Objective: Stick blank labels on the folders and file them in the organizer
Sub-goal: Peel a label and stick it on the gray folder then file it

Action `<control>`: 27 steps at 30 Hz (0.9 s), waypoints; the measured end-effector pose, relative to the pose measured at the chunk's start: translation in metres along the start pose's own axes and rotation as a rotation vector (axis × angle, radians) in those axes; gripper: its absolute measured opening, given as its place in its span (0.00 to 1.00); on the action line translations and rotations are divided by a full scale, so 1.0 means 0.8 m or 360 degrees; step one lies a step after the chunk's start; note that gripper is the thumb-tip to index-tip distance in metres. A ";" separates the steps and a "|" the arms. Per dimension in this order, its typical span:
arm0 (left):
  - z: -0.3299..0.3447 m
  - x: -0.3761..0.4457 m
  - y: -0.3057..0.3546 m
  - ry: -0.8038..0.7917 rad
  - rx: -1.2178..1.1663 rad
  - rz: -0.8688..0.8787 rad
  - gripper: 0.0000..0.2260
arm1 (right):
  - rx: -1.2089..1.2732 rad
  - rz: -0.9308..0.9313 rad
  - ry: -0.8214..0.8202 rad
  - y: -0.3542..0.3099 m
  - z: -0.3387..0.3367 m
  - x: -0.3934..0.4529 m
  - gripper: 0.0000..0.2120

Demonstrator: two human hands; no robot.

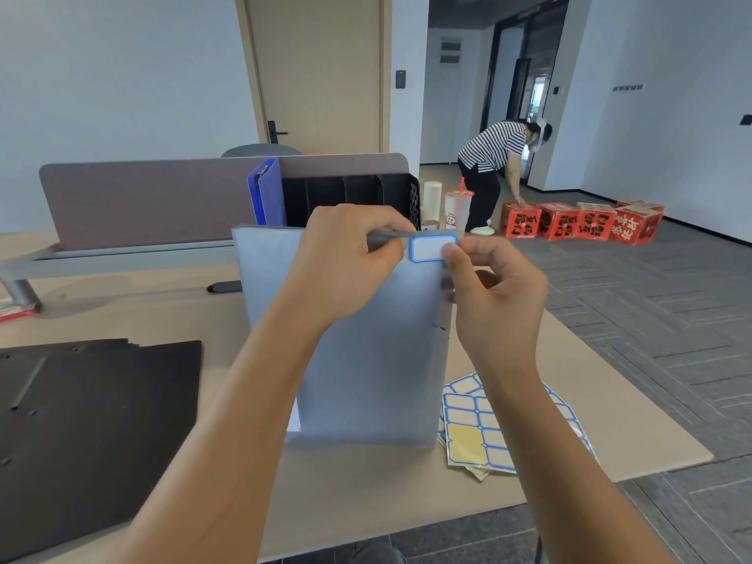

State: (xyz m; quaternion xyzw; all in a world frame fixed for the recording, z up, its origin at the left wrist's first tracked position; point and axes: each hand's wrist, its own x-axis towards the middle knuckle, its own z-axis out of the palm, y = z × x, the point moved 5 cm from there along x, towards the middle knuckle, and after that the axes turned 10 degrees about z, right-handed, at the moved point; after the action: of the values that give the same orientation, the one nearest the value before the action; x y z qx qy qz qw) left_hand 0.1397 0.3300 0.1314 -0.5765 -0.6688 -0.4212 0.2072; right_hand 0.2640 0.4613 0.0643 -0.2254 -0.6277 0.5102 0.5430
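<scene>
Desk (pixel 366 494): folder (pixel 366 360) upright, label (pixel 427 249) at top-right corner.

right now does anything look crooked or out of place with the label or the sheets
The label sits at the top right corner of the grey folder and overhangs its right edge, pinched by the right hand. The label sheets lie fanned and askew on the desk, one with a label already peeled off.

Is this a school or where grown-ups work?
Probably an office, where grown-ups work. There is a desk with a divider, a black organizer holding a blue binder, and a door with a keypad beside it.
</scene>
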 end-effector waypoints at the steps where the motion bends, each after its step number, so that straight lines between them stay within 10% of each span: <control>1: 0.000 -0.001 0.002 0.0007 -0.0004 0.0000 0.10 | -0.0001 -0.0011 0.0006 0.000 0.000 -0.001 0.03; 27: 0.004 -0.005 0.009 0.0148 0.0074 0.0090 0.05 | 0.0016 -0.0048 -0.0034 -0.008 -0.002 -0.004 0.06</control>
State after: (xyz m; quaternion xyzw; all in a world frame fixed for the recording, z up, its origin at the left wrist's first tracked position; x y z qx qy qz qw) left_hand 0.1481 0.3304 0.1288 -0.5700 -0.6514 -0.4260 0.2632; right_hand 0.2684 0.4568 0.0678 -0.2078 -0.6342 0.5074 0.5452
